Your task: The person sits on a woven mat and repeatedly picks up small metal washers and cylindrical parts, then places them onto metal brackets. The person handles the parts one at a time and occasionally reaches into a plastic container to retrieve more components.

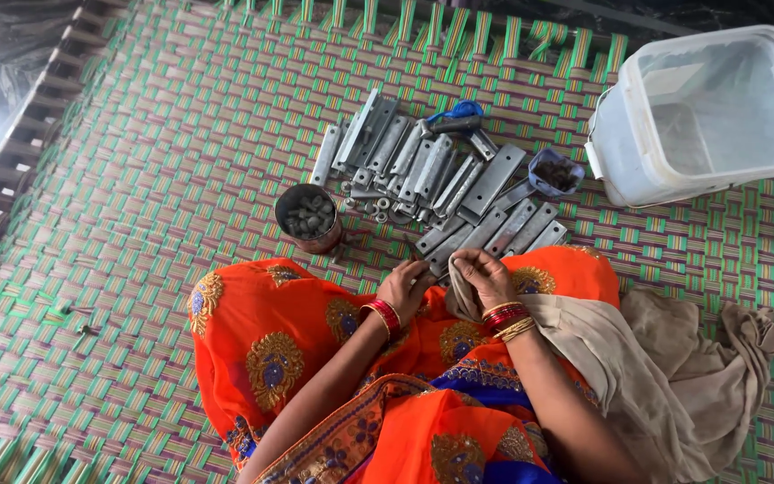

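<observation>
The person sat on a woven cot (pixel 181 161) with green, pink and yellow strapping, orange embroidered cloth (pixel 270 332) spread over the lap. The left hand (pixel 405 289) rested at the near edge of the metal parts, fingers curled; whether its grip enclosed a small part could not be told. The right hand (pixel 481 273), just beside it, was clenched on a fold of beige cloth (pixel 638 367) that trailed off to the right across the cot.

Directly ahead of both hands lay a pile of flat grey metal plates (pixel 432 175), overlapping, with nuts and washers (pixel 378 206) scattered among them.

Containers:
- A round metal tin (pixel 308 218), upright, touching the left edge of the pile, held small grey hardware pieces.
- A small blue cup (pixel 555 172), at the right edge of the pile, held dark small items, too small to identify.
- A translucent white plastic tub (pixel 700 112), tipped on its side well to the right, showed no distinct contents.
</observation>
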